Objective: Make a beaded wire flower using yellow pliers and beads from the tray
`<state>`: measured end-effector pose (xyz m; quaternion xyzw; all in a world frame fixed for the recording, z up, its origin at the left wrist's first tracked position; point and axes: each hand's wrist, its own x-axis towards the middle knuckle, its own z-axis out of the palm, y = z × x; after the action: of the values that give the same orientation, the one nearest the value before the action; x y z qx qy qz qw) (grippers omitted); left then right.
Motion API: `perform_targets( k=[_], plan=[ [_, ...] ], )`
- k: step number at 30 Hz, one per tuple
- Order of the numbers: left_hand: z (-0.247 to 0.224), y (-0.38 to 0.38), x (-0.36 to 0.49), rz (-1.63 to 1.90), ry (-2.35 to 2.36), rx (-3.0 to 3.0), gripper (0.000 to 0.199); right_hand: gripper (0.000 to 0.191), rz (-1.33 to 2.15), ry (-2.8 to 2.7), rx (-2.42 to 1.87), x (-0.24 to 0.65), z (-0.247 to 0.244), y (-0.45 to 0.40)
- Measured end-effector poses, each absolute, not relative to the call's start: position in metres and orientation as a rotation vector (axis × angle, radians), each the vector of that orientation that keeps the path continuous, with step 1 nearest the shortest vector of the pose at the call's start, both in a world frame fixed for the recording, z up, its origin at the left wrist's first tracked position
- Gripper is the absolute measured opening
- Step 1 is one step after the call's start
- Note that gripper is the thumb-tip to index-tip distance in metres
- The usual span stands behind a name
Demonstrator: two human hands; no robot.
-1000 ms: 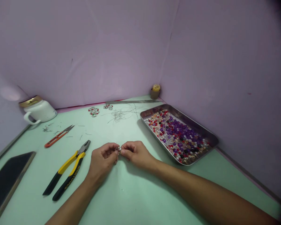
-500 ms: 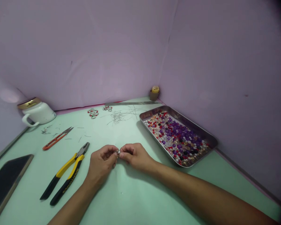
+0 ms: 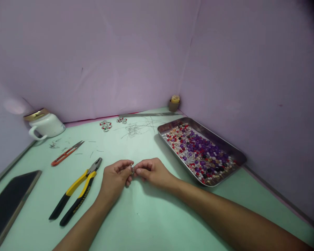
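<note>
Between my hands is a small beaded piece (image 3: 132, 168) with white and gold-coloured beads; its finer details are too small to make out. My left hand (image 3: 117, 174) pinches it between thumb and fingertips. From the other side, my right hand (image 3: 153, 172) has thumb and forefinger closed on the piece's right edge. Left of my hands lie pliers (image 3: 78, 190) with yellow and black handles. A metal tray (image 3: 172, 153) holding many purple, red, white, black and gold beads stands to the right.
Orange thread snips (image 3: 68, 153) and wire scraps (image 3: 54, 143) lie at the left, near a white mug (image 3: 48, 126). Finished-looking beaded pieces (image 3: 105, 126), tangled wire (image 3: 133, 130) and straight wires (image 3: 151, 114) lie at the back. A dark flat slab (image 3: 13, 205) sits at the left edge.
The beaded piece has turned slightly in my fingers, and more of it shows upright. My right fingertips have shifted a little rightward. The whole view has moved slightly.
</note>
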<state>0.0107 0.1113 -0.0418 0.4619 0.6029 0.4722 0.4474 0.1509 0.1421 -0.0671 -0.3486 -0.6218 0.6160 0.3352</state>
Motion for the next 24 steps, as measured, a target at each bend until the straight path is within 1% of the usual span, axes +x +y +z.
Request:
perform_targets(
  k=[18, 24],
  plan=[
    [-0.039, 0.1109, 0.0125, 1.153, 1.511, 1.159, 0.017, 0.014, 1.518, -1.668, -0.947, 0.1508, -0.0593, 0.1384],
    [-0.038, 0.111, 0.0135, 1.162, 1.507, 1.154, 0.016, 0.015, 1.419, -1.749, -0.979, 0.1516, -0.0608, 0.1385]
  ],
)
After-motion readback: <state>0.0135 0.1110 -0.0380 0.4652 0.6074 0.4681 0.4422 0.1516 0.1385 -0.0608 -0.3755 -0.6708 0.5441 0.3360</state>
